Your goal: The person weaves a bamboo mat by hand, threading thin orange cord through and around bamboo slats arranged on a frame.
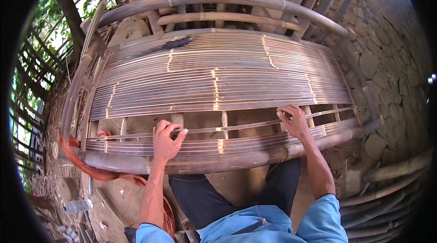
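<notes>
A long, narrow bamboo slat runs sideways across the gap in the seat of a bamboo bench in front of me. My left hand is closed on the slat left of the middle, thumb and forefinger curled toward each other. Farther right, my right hand pinches the same slat with its thumb and fingers. Beyond the gap lie close rows of bamboo slats. A narrower band of slats lies along the thick front pole, just below my left hand.
A long tool with a black handle lies on the far slats. Reddish-orange twine hangs over the bench's front left corner. On the ground at left are a plastic bottle and stick pieces. A stone wall and stacked poles stand right.
</notes>
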The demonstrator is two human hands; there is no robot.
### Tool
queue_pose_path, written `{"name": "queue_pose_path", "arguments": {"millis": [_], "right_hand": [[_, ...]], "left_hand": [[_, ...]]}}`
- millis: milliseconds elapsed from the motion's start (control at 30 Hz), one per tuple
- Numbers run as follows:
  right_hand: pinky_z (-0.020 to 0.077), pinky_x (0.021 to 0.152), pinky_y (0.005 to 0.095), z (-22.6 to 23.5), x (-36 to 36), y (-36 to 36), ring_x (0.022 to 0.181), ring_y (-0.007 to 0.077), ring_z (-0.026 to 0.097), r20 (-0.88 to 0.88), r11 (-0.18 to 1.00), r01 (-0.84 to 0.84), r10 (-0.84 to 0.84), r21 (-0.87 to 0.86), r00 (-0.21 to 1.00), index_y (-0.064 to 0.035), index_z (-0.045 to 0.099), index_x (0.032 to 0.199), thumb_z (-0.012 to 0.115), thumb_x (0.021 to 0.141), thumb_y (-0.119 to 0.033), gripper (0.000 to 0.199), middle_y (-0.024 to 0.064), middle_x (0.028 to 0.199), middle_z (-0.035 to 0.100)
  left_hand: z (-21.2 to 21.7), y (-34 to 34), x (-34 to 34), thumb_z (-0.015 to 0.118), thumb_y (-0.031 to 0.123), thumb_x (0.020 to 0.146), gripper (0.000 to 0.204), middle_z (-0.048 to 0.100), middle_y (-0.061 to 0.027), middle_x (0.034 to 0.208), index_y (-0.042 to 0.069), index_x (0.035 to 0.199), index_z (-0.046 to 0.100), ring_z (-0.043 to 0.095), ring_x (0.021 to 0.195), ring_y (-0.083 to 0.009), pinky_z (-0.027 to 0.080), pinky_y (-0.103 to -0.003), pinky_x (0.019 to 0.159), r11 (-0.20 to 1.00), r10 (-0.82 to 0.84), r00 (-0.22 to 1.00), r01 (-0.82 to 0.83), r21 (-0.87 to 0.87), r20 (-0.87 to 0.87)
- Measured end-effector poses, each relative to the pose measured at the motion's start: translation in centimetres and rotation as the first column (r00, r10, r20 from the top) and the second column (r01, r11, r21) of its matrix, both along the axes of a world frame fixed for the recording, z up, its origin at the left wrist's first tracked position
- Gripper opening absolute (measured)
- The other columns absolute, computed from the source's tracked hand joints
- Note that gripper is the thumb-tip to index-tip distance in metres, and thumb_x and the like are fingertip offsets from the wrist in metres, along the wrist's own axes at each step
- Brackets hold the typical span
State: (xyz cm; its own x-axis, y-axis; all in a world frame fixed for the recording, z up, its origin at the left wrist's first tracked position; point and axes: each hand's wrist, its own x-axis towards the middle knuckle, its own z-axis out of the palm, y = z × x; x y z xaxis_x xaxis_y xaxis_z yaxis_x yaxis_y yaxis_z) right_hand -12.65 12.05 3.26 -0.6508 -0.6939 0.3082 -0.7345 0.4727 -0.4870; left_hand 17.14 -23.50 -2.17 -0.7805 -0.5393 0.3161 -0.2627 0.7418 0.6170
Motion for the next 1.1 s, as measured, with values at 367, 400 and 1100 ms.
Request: {"name": "queue_pose_path", "arguments": {"millis": [367, 400, 1100], "right_hand": [[0.0563, 0.069, 0.0402, -1.1, 10.7, -4.1, 0.081, 0.0307, 0.070, -0.084, 0.991, 0.131, -0.131, 0.000, 0.988, -0.0064, 0.077, 0.092, 0.082, 0.087, -0.027, 0.022, 0.0107, 0.088, 0.074], [0.0564, 0.066, 0.0413, -1.0, 11.9, -5.3, 0.079, 0.0308, 0.071, -0.036, 0.987, 0.158, -0.158, 0.011, 0.987, -0.0066, 0.076, 0.091, 0.082, 0.087, -0.026, 0.021, 0.0116, 0.087, 0.074], [0.0445, 0.101, 0.0467, -3.9, -1.7, 8.9, 0.106, 0.0308, 0.064, -0.256, 0.860, 0.491, -0.510, -0.140, 0.821, -0.0037, 0.071, 0.108, 0.075, 0.090, -0.043, 0.044, 0.0146, 0.110, 0.068]], "left_hand": [[0.6, 0.6, 0.3, 0.077, 0.040, 0.088, 0.032, 0.053, -0.0066, 0.094, 0.008, 0.092, 0.074, 0.054, 0.095, -0.0280, 0.042, -0.044, 0.087, 0.974, -0.075, 0.997, 0.072, -0.215, -0.006], [0.4, 0.3, 0.5, 0.076, 0.040, 0.089, 0.032, 0.053, -0.0066, 0.094, 0.008, 0.092, 0.074, 0.054, 0.095, -0.0281, 0.042, -0.044, 0.086, 0.968, -0.069, 0.997, 0.062, -0.242, -0.023], [0.2, 1.7, -0.5, 0.067, 0.039, 0.096, 0.034, 0.054, -0.0109, 0.089, 0.006, 0.096, 0.068, 0.053, 0.089, -0.0315, 0.039, -0.044, 0.082, 0.959, -0.159, 0.985, 0.169, -0.228, 0.063]]}}
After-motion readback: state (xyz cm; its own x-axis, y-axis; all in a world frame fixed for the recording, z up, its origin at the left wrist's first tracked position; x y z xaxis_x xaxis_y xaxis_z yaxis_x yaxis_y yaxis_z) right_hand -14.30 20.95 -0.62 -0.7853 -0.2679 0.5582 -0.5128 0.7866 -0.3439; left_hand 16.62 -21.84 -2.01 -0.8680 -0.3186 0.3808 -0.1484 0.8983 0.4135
